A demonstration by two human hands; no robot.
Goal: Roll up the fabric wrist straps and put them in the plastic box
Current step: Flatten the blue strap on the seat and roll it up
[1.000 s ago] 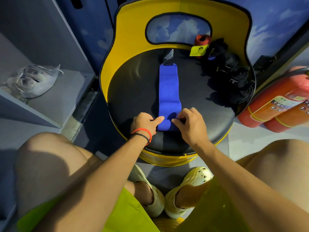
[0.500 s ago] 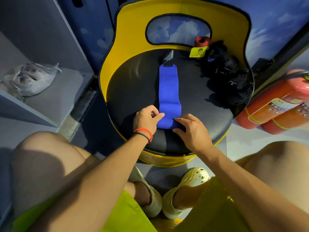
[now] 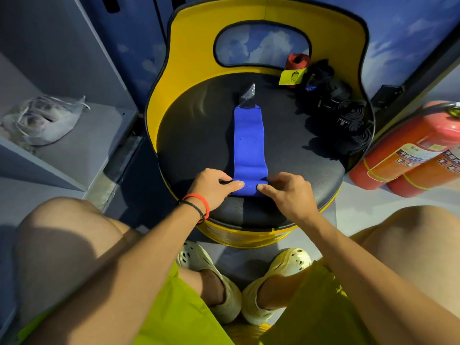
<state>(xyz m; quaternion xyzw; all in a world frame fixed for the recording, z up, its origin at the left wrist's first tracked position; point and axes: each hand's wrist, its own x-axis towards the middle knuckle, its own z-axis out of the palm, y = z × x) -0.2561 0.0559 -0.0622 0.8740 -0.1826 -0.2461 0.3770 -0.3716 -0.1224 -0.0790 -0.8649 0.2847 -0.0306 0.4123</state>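
A blue fabric wrist strap (image 3: pixel 249 140) lies stretched out along the black seat of a yellow chair (image 3: pixel 199 135), its grey end tab pointing away from me. The near end is turned over into a small roll. My left hand (image 3: pixel 213 186) pinches the roll's left side with thumb and fingers. My right hand (image 3: pixel 286 189) pinches its right side. A pile of black straps (image 3: pixel 341 120) and a red rolled strap (image 3: pixel 296 61) sit at the seat's back right. No plastic box is in view.
A yellow tag (image 3: pixel 291 76) lies by the red roll. Two red fire extinguishers (image 3: pixel 408 155) lie on the floor to the right. On the left, a grey shelf (image 3: pixel 82 135) holds a plastic bag (image 3: pixel 42 120). My knees and pale clogs are below the seat.
Both hands have closed in on the strap's near end, which has gone from flat to folded over into a small roll. The rest of the strap has stayed put.
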